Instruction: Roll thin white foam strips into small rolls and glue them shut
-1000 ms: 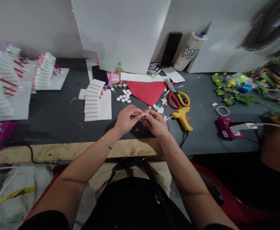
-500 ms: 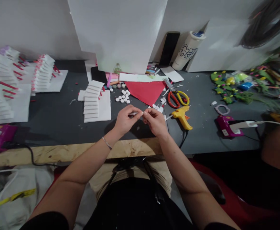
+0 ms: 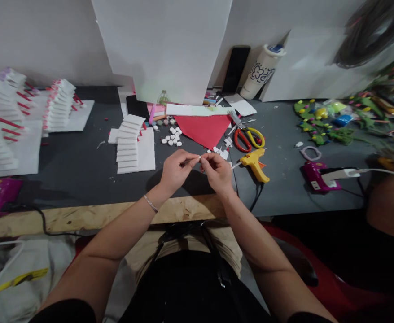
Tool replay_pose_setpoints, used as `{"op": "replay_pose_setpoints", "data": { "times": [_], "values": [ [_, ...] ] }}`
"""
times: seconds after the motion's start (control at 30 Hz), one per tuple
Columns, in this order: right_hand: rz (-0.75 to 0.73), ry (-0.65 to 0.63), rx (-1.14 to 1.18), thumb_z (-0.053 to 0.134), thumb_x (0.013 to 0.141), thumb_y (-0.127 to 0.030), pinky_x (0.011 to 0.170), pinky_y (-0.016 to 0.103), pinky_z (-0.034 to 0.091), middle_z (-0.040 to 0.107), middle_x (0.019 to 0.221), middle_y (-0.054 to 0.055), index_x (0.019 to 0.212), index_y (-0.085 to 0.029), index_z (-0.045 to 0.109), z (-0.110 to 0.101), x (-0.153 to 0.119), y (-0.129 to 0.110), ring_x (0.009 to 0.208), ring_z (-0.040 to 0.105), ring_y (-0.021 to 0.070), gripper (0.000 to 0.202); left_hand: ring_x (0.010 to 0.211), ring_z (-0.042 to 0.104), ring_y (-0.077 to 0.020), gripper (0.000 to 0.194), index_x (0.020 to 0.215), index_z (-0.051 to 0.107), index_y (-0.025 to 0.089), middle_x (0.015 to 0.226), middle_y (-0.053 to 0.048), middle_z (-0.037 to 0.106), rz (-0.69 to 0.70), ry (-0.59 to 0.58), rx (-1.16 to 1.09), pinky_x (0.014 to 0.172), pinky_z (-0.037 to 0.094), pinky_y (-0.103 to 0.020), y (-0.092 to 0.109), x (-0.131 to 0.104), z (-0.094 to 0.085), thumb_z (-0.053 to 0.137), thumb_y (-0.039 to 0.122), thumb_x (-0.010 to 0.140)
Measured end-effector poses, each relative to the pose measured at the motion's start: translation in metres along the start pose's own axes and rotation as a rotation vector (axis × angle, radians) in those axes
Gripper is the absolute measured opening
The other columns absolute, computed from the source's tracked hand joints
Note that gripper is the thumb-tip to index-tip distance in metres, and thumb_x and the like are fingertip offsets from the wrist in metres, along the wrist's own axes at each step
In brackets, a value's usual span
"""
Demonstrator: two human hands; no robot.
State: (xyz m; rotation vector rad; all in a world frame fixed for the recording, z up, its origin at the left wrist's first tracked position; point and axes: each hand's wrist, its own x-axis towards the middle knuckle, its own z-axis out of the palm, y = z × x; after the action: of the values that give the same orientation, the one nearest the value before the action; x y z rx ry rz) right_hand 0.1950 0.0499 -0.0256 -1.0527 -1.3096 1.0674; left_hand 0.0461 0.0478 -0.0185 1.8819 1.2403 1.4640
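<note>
Both hands meet over the dark table, fingertips touching around a tiny white piece (image 3: 199,158). My left hand (image 3: 178,170) is closed in a pinch on its left side. My right hand (image 3: 218,172) pinches from the right, fingers curled. What the piece is cannot be made out. Just beyond the hands lie several white round pellets (image 3: 172,137), a red sheet (image 3: 205,129) and white paper scraps (image 3: 223,152). A stack of white folded strips (image 3: 128,146) on a white board is to the left. A yellow glue gun (image 3: 256,164) lies beside my right hand.
Scissors with red and yellow handles (image 3: 250,138) lie behind the glue gun. A patterned bottle (image 3: 262,72) and a phone (image 3: 236,69) stand at the back. Purple power strips (image 3: 318,177) sit at both sides. Another person's arm (image 3: 390,184) is at the right edge.
The thin pale item seen in my left hand's grip no longer shows clearly. My fingertips still meet, with slight shifts. The whole view has moved a little.
</note>
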Motion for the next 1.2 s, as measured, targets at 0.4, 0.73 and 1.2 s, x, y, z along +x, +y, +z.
{"op": "replay_pose_setpoints", "data": {
  "times": [0.4, 0.73, 1.2],
  "values": [
    [0.221, -0.147, 0.339, 0.073, 0.073, -0.055, 0.047, 0.023, 0.04, 0.051, 0.059, -0.007, 0.076, -0.022, 0.055, 0.001, 0.006, 0.0, 0.048, 0.046, 0.0077, 0.037, 0.072, 0.064, -0.011, 0.009, 0.087, 0.069, 0.019, 0.083, -0.003, 0.069, -0.033, -0.101, -0.094, 0.062, 0.052, -0.021, 0.002, 0.006, -0.005, 0.064, 0.026, 0.088],
    [0.53, -0.435, 0.587, 0.079, 0.07, -0.043, 0.042, 0.019, 0.028, 0.046, 0.06, -0.006, 0.071, -0.018, 0.055, -0.011, 0.007, -0.01, 0.046, 0.035, 0.0038, 0.035, 0.076, 0.063, -0.0117, 0.011, 0.095, 0.073, 0.023, 0.089, -0.004, 0.067, 0.05, -0.186, -0.118, 0.064, 0.051, -0.024, -0.002, 0.009, -0.009, 0.064, 0.026, 0.09],
    [0.201, -0.094, 0.247, 0.077, 0.07, -0.053, 0.052, 0.024, 0.045, 0.059, 0.061, -0.005, 0.077, -0.02, 0.062, 0.004, 0.004, 0.002, 0.051, 0.052, 0.0086, 0.037, 0.074, 0.06, -0.0118, 0.011, 0.084, 0.068, 0.018, 0.084, -0.003, 0.063, -0.004, -0.071, 0.05, 0.059, 0.048, -0.021, -0.001, 0.007, -0.007, 0.063, 0.027, 0.089]
  ]
}}
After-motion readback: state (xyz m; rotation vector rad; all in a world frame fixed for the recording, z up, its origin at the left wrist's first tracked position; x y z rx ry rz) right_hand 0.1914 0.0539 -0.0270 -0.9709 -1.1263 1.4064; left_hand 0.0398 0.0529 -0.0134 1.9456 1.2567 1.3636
